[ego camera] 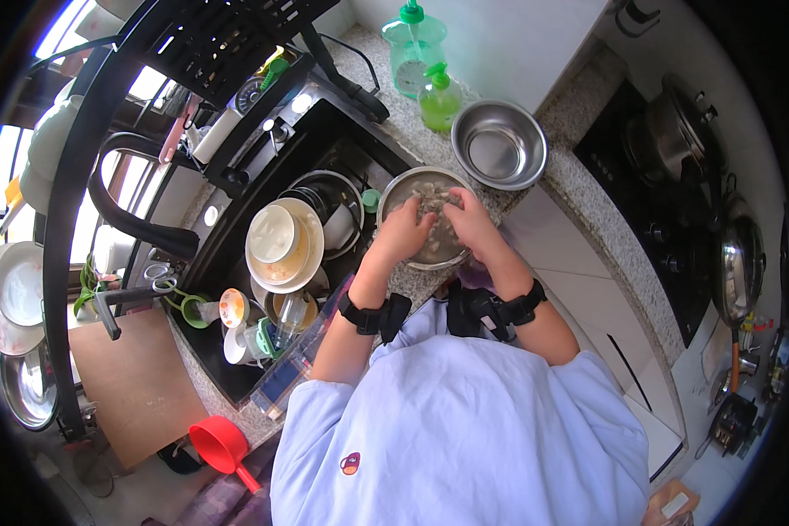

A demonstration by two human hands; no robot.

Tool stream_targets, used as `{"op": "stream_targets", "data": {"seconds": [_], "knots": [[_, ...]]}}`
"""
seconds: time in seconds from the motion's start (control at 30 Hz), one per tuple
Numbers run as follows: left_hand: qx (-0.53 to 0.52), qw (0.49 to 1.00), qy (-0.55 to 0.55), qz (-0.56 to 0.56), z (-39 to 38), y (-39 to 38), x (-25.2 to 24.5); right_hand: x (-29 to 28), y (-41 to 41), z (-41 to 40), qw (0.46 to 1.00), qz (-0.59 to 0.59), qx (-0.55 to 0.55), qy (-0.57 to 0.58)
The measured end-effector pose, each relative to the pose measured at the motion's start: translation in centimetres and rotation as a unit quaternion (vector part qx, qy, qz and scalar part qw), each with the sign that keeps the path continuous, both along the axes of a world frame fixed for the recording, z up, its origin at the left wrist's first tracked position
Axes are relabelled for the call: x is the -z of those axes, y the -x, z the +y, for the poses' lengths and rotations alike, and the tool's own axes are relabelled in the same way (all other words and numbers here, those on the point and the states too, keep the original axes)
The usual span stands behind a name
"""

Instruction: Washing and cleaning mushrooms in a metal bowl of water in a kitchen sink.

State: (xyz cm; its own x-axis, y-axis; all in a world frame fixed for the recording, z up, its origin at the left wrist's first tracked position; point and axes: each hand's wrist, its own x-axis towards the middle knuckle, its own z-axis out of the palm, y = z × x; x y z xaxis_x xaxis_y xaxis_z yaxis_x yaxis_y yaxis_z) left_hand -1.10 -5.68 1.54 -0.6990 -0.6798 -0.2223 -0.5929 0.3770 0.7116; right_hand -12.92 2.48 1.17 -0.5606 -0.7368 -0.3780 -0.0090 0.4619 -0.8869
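Observation:
A round metal bowl (438,265) stands at the counter edge beside the sink, with cloudy water and small pale pieces of food (434,197) in it. At its left side my left hand (404,230) has its fingertips in the water. Opposite, my right hand (469,222) reaches in over the right rim, fingers bent among the pieces. Whether either hand grips a piece cannot be told, as the fingertips are partly hidden. An empty stainless steel basin (500,146) sits just behind the bowl, to the right.
Stacked bowls (285,244), cups and a pan crowd the black sink (237,388) at left, under a black faucet (138,230). Two green pump bottles (439,102) (413,52) stand behind. A stove (644,217) with a pot (674,135) is at right, a red dipper (218,442) at lower left.

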Motion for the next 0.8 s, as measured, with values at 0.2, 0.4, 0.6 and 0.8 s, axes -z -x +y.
{"op": "stream_targets", "data": {"seconds": [0.2, 0.4, 0.6, 0.8], "knots": [[-0.05, 0.992, -0.116, -0.03, -0.2, 0.0, 2.0, 0.7, -0.7, 0.2, 0.962, -0.255, 0.037, -0.085], [-0.085, 0.963, -0.255, 0.024, -0.4, 0.4, 3.7, 3.4, -0.5, -0.6, 0.887, -0.453, 0.083, -0.002], [-0.126, 0.991, -0.003, 0.049, -0.3, 0.4, 4.4, 3.9, -0.5, -1.3, 0.852, -0.517, 0.084, 0.008], [-0.11, 0.991, 0.025, 0.069, -0.1, 0.7, 2.0, 3.3, -0.4, -1.2, 0.833, -0.545, 0.069, 0.064]]}}
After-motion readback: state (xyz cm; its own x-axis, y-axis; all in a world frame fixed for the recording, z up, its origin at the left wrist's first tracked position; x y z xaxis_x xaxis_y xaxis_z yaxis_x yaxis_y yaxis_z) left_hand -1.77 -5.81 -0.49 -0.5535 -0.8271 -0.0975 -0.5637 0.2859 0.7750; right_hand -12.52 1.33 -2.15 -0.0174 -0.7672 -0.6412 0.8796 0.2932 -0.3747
